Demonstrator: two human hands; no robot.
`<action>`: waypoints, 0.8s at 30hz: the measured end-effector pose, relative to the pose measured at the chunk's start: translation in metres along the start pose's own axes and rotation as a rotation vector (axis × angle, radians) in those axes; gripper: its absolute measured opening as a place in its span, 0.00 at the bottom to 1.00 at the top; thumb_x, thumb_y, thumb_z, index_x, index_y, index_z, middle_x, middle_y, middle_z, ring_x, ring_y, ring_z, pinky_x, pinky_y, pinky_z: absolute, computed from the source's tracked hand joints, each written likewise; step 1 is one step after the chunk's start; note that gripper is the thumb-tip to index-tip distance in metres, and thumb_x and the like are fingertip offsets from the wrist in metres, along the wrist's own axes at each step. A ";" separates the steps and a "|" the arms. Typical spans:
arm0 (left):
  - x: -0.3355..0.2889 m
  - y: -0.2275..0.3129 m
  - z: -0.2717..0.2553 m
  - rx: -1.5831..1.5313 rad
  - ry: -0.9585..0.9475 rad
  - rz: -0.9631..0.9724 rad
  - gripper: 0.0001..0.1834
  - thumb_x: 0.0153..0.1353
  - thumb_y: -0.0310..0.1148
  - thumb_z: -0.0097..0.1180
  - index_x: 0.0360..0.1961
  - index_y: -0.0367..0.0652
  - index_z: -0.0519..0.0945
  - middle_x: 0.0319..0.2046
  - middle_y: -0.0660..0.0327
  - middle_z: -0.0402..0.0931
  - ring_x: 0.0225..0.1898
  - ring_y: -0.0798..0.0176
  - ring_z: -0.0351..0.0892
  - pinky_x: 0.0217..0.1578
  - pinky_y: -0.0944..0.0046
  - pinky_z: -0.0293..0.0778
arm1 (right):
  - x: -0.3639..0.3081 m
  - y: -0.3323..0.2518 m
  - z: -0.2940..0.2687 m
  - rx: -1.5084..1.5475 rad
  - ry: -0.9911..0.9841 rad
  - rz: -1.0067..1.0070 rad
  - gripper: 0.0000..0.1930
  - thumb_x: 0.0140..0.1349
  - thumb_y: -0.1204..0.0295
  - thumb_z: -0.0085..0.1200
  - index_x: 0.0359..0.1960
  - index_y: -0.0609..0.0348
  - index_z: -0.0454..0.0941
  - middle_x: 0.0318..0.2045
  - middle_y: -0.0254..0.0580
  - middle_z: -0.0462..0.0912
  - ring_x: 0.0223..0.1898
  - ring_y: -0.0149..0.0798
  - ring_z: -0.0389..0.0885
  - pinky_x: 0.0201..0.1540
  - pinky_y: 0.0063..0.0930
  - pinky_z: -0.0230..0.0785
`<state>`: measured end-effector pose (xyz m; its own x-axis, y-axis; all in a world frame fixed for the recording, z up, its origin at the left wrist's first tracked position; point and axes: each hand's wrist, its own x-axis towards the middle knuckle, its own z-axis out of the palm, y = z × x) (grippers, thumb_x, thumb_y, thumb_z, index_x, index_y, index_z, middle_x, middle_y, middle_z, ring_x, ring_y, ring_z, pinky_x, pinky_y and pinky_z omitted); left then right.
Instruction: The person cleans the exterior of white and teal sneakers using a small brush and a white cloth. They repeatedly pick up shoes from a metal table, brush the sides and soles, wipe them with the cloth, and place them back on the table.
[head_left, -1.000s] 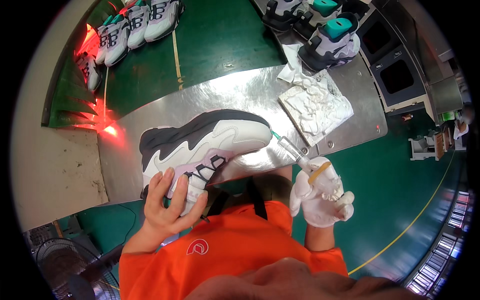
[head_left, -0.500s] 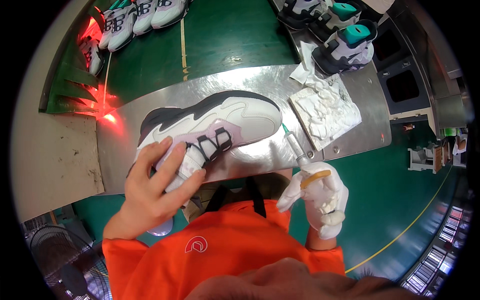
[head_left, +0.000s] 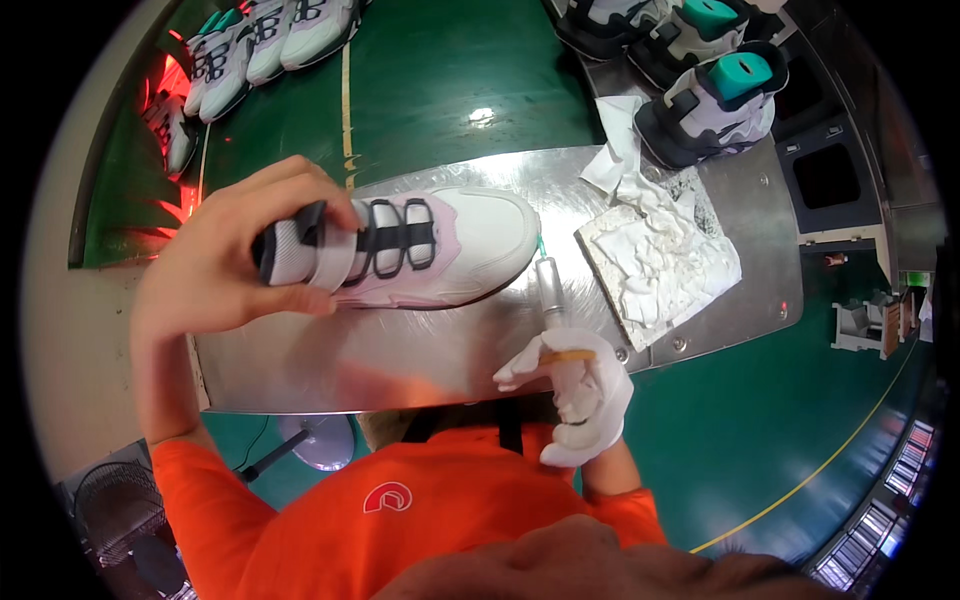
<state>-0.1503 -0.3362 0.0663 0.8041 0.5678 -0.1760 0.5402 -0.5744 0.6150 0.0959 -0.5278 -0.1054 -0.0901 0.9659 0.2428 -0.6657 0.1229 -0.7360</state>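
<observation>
A white and pink sneaker [head_left: 470,235] with black lace loops stands upright on the metal table, toe to the right. Around its collar and tongue, at the heel end, my bare left hand [head_left: 245,245] is closed. My right hand [head_left: 580,395], in a white glove with a tan band at the fingers, grips a clear syringe [head_left: 549,285]. The syringe's green needle tip is at the lower edge of the sneaker's toe; whether it touches cannot be made out. The sole's far side is hidden.
Crumpled white tissue [head_left: 665,270] lies on a pale board to the right. Several sneakers with teal inserts [head_left: 740,75] stand at the back right. More white sneakers [head_left: 320,30] sit on the green belt [head_left: 450,90]. A fan [head_left: 125,510] is at lower left.
The sneaker has turned from its side to upright, and my left hand has shifted from the laces to the collar. My right hand and the syringe have moved left, along the toe.
</observation>
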 end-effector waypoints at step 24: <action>0.120 0.012 0.038 -0.072 -0.457 0.085 0.23 0.57 0.45 0.64 0.45 0.37 0.80 0.41 0.60 0.79 0.42 0.65 0.75 0.46 0.66 0.70 | -0.009 -0.032 0.013 0.098 0.033 0.072 0.50 0.30 0.75 0.70 0.61 0.74 0.59 0.41 0.56 0.75 0.44 0.54 0.80 0.47 0.44 0.76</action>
<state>-0.0380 -0.2972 0.0233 0.8802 0.1940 -0.4331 0.4624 -0.5562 0.6906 0.1083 -0.5435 -0.0761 -0.1175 0.9785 0.1695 -0.7277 0.0313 -0.6852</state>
